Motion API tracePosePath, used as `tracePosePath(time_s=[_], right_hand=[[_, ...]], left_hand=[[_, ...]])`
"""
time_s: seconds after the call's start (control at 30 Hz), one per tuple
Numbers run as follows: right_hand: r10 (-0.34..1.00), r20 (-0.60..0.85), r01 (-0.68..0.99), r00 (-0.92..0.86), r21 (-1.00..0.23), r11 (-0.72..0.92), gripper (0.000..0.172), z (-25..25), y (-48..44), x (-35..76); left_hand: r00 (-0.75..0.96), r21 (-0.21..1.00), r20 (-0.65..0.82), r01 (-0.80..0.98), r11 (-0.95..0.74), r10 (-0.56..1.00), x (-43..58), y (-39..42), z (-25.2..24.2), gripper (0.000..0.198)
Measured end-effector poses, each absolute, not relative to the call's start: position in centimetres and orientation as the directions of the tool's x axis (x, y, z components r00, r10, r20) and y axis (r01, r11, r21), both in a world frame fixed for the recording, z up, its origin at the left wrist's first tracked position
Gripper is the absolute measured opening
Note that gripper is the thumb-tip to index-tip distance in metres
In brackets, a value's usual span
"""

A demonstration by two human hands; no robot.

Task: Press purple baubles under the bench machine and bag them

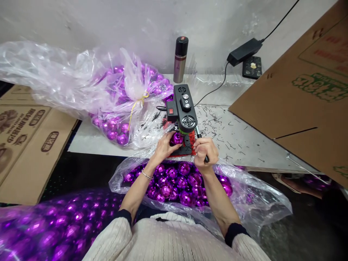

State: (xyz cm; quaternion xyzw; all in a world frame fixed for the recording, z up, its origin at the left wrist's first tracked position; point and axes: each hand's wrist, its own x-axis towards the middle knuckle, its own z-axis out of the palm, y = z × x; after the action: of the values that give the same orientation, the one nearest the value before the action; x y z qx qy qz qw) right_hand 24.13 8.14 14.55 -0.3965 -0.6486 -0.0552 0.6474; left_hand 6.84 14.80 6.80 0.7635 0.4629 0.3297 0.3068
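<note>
A small black press machine [183,107] with a red switch stands on a red base [190,146] on the white table. My left hand [164,146] holds a shiny purple faceted ball [177,137] under the machine's head. My right hand [205,150] is closed round the machine's black lever handle [200,139] on its right side. In my lap lies an open clear plastic bag [244,188] with several purple balls [176,181] in it.
A tied clear bag of purple balls [119,105] lies at the left on the table. More purple balls [49,224] fill the lower left. A spray can [180,59], a power adapter [244,50] with cable, cardboard sheets [304,105] and scattered black wire bits [217,127] surround the machine.
</note>
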Motion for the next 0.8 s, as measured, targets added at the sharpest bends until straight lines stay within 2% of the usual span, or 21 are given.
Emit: tracePosePath(time_s=[0.37,0.8], right_hand=[[0.455,0.873,0.569,0.176,-0.467,0.677,0.027,14.2,8.1,24.1],[0.464,0.866,0.575,0.187,-0.479,0.663,0.029,13.5,7.9,24.2]], left_hand=[[0.322,0.692,0.374,0.527,-0.493,0.87,8.3,14.3,4.1,0.075],[0.3,0.688,0.373,0.545,-0.479,0.878,8.4,14.5,2.6,0.076]])
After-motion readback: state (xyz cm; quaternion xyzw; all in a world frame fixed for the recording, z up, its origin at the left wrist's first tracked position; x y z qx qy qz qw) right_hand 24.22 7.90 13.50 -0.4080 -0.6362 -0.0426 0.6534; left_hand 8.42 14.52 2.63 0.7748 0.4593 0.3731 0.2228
